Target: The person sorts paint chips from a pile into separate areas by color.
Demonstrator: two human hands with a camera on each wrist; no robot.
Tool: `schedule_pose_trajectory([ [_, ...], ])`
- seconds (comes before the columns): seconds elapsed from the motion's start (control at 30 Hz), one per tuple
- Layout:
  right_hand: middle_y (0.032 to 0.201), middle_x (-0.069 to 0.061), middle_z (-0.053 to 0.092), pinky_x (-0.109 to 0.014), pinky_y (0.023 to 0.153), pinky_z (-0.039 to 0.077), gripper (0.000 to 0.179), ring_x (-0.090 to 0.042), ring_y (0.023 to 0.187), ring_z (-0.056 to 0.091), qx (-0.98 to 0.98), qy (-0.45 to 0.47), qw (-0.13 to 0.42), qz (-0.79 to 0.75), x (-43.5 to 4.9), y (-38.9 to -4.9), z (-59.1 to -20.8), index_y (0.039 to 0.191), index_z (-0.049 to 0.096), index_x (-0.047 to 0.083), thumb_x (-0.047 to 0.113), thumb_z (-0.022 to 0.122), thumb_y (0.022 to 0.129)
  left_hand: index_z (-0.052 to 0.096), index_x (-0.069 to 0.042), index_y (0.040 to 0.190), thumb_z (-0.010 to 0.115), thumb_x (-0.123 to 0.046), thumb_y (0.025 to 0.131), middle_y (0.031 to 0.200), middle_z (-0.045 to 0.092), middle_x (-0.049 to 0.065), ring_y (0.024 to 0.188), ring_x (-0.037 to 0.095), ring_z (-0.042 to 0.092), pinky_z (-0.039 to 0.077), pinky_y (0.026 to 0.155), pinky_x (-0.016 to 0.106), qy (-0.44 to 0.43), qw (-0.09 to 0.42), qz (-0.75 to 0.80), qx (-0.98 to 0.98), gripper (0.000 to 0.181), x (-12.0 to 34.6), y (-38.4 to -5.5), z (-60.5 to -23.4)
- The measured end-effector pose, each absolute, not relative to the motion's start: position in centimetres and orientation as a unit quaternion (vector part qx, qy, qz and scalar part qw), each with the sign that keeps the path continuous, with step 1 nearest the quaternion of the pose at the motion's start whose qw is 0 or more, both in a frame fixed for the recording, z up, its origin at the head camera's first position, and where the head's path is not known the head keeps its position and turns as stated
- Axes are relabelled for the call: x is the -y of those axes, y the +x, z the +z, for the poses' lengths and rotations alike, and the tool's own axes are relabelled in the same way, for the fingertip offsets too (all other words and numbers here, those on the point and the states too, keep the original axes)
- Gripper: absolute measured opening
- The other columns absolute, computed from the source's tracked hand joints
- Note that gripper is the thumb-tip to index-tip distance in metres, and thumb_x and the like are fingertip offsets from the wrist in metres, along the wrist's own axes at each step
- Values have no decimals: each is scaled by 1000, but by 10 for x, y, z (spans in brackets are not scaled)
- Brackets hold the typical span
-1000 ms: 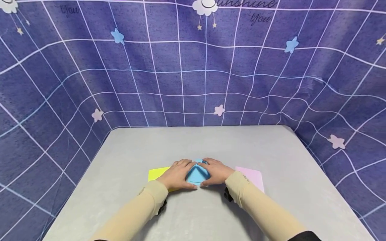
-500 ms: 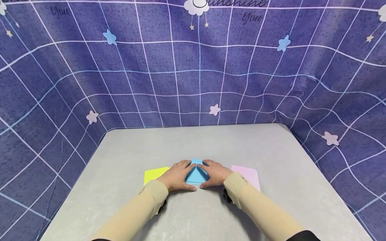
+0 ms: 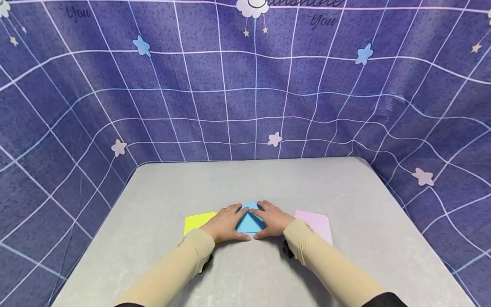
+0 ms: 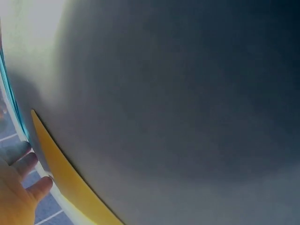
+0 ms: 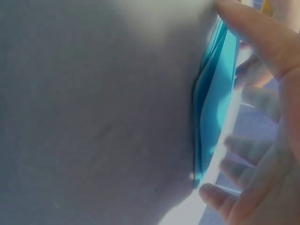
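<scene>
A blue layered sheet [image 3: 250,222], perhaps folded or stacked, lies on the table between both hands. Its layers bulge apart along the near edge in the right wrist view [image 5: 213,98]. My left hand [image 3: 227,223] flanks it on the left, fingers spread toward its far side and thumb by the near edge. Mirroring that, my right hand [image 3: 274,220] lies along the right side, its thumb at the near edge. The forefingers almost meet over the blue sheet. Firm pressure or contact at each fingertip is hard to make out.
A yellow flat sheet [image 3: 196,221] with a rounded corner lies partly under the left hand and sleeve. Beyond the right wrist is a pink flat sheet [image 3: 318,224]. Behind the grey table [image 3: 172,183] hangs a purple curtain [image 3: 245,102] with a grid and stars.
The head view has shifted slightly. Both hands stay around the blue sheet, with only slight finger movement; the yellow and pink sheets lie as before.
</scene>
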State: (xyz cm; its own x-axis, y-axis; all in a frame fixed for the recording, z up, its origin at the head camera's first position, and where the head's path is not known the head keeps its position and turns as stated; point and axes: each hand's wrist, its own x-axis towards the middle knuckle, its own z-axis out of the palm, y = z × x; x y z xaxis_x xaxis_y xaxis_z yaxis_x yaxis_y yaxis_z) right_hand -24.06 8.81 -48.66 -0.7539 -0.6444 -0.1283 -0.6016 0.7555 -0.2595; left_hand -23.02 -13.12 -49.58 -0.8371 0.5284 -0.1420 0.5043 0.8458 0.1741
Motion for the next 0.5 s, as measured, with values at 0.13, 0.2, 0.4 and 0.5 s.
schedule_pose_trajectory([
  [0.13,152,-22,27,-50,109,29,89,-38,140,25,-936,-315,113,-108,-90,-243,-488,150,37,17,57,73,79,29,-17,153,53,-80,76,153,30,12,140,30,28,24,112,45,270,91,61,-957,102,130,-230,-496],
  [0.2,151,-22,28,-49,108,31,89,-38,139,28,-937,-311,117,-108,-91,-244,-489,150,36,17,57,72,79,29,-16,153,53,-80,76,153,30,13,140,30,28,24,112,45,269,92,60,-957,102,129,-230,-495],
  [0.4,150,-21,31,-48,106,34,88,-36,137,33,-934,-318,117,-115,-92,-244,-489,150,36,17,56,72,80,27,-16,154,50,-81,77,155,26,14,142,29,26,24,112,44,275,93,62,-955,104,127,-232,-496],
  [0.5,150,-20,31,-47,105,35,88,-35,136,34,-932,-320,118,-120,-92,-244,-487,151,36,18,56,72,80,27,-16,154,51,-81,77,156,25,13,142,29,25,25,112,44,279,89,64,-954,104,127,-233,-496],
])
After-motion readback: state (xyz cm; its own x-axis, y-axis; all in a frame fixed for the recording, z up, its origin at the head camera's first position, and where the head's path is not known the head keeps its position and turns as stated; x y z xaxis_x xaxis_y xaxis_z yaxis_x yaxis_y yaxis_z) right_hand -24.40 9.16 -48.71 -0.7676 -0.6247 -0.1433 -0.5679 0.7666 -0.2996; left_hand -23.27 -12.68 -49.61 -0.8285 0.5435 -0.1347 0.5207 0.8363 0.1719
